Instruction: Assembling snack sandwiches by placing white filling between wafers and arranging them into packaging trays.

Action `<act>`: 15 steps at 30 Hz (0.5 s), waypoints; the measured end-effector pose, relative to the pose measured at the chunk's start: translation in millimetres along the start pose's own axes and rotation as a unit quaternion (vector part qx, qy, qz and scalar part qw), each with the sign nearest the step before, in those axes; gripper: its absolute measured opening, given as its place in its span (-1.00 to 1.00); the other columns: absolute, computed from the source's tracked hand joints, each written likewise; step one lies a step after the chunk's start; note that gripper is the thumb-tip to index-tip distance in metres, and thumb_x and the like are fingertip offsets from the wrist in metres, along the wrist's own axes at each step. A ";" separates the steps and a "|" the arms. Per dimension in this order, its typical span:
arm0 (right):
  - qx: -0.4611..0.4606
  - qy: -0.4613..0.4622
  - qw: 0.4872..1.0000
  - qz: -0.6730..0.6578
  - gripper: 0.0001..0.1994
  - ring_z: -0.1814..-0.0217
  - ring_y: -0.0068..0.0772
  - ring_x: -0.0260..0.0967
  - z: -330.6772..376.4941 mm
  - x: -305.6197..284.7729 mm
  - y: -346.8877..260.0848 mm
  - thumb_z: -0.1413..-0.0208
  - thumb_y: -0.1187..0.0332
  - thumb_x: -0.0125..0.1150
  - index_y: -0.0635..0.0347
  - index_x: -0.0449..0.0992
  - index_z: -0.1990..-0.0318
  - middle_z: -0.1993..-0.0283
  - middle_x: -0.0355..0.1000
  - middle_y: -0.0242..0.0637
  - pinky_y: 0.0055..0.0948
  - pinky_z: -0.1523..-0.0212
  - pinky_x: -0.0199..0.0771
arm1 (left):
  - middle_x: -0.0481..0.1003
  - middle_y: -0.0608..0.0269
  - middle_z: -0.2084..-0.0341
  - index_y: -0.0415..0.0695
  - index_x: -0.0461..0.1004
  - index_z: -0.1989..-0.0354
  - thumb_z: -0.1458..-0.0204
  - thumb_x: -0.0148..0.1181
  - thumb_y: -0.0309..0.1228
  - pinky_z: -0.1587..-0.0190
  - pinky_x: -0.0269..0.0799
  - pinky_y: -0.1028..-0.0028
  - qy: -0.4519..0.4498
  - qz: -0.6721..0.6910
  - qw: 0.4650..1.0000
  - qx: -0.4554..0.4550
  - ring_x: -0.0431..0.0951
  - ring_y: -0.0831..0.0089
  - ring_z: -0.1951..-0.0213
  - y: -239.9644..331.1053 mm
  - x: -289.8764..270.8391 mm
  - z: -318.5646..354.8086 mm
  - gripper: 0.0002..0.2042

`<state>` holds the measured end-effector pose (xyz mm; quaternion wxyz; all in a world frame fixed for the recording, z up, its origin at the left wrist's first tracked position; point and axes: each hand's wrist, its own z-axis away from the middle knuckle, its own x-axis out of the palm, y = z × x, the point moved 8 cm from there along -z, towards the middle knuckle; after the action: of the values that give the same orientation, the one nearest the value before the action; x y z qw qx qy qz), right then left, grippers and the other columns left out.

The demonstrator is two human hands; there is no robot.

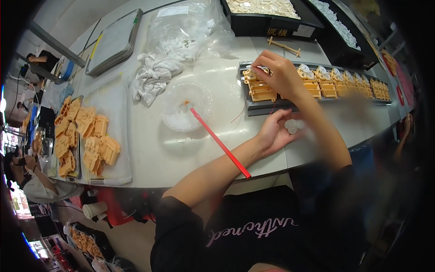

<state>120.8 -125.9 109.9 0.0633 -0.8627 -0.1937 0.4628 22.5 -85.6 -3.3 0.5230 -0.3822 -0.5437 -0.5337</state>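
My right hand reaches over a row of yellow plastic housings set in a long dark tray. Its thumb and fingertips are pinched together at the leftmost housing, and what they hold there is too small to make out. Several housings further right carry white round parts on their upper ends. Palm up in front of the tray, my left hand cups a few translucent whitish discs. A thin reddish wire lies beside the tray's left end.
A clear round dish stands left, with a red stick leaning across its rim. Yellow parts fill trays at the left. A white cloth, plastic bag and black bins lie behind. A co-worker sits far left.
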 end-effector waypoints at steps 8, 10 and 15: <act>-0.017 -0.010 1.000 0.018 -0.92 0.35 -0.18 0.44 -0.6 1.9 -4.5 0.06 0.44 0.27 0.19 0.49 0.41 0.36 0.43 -0.32 -0.34 0.35 0.45 | 0.31 -0.04 -0.07 -0.29 0.23 -0.11 -0.23 -0.26 -0.28 -0.18 0.31 0.21 0.011 -0.004 1.000 0.018 0.35 0.09 -0.13 1.3 -2.9 1.0 -0.61; -0.026 -0.011 0.999 0.027 -0.91 0.36 -0.19 0.44 0.5 0.7 -4.6 0.06 0.45 0.27 0.20 0.48 0.41 0.37 0.42 -0.31 -0.34 0.36 0.44 | 0.31 -0.04 -0.07 -0.30 0.23 -0.10 -0.23 -0.26 -0.28 -0.18 0.31 0.21 0.008 -0.002 1.000 0.015 0.35 0.09 -0.13 0.6 -2.2 0.2 -0.61; -0.058 -0.009 0.997 0.040 -0.91 0.36 -0.19 0.43 2.6 -0.9 -12.0 0.07 0.46 0.26 0.20 0.46 0.41 0.36 0.41 -0.32 -0.33 0.36 0.44 | 0.30 -0.04 -0.08 -0.32 0.22 -0.11 -0.23 -0.26 -0.27 -0.19 0.30 0.21 0.006 -0.006 1.000 0.019 0.34 0.08 -0.14 -0.3 -1.7 -0.7 -0.59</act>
<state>114.9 -115.4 112.6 -0.0077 -0.8676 -0.1862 0.4610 22.6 -86.1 -5.1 0.5303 -0.3654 -0.5531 -0.5285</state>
